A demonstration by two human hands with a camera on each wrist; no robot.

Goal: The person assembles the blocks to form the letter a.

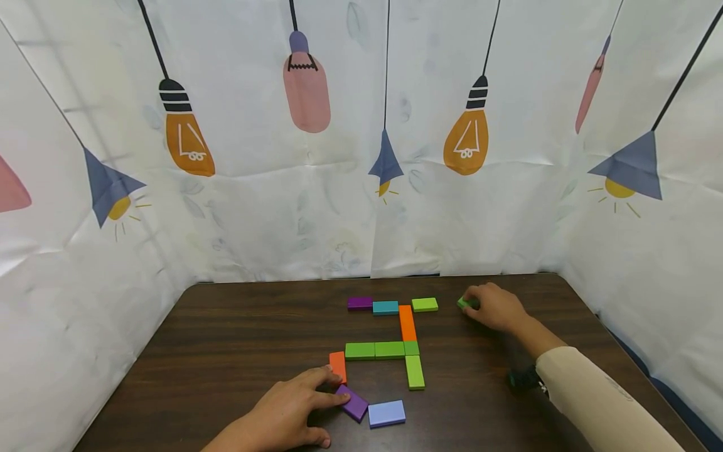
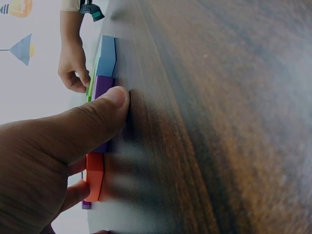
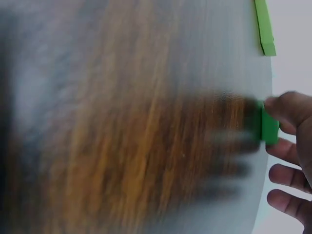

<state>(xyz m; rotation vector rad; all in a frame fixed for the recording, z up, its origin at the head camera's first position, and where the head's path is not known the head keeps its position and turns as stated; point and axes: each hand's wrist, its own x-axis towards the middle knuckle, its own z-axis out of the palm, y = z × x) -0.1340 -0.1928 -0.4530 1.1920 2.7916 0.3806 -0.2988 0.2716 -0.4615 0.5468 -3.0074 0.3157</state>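
Observation:
My left hand [image 1: 288,408] rests at the near side of the table, fingers extended. One fingertip touches a tilted purple block [image 1: 356,405], and another lies against an orange block [image 1: 337,363] just behind it. The thumb [image 2: 92,122] partly hides the purple block in the left wrist view. At the far right, my right hand [image 1: 497,307] pinches a green block [image 3: 269,127] between thumb and finger, low at the tabletop. To its left lies a separate light green block [image 1: 425,305]. A pale blue block [image 1: 386,414] sits beside the purple one.
More blocks form a bent line: a purple block [image 1: 359,304], a teal block [image 1: 386,307], an orange block [image 1: 407,323] and several green blocks [image 1: 390,350]. They lie on a dark wooden table [image 1: 243,351]. A white printed curtain [image 1: 254,220] hangs behind.

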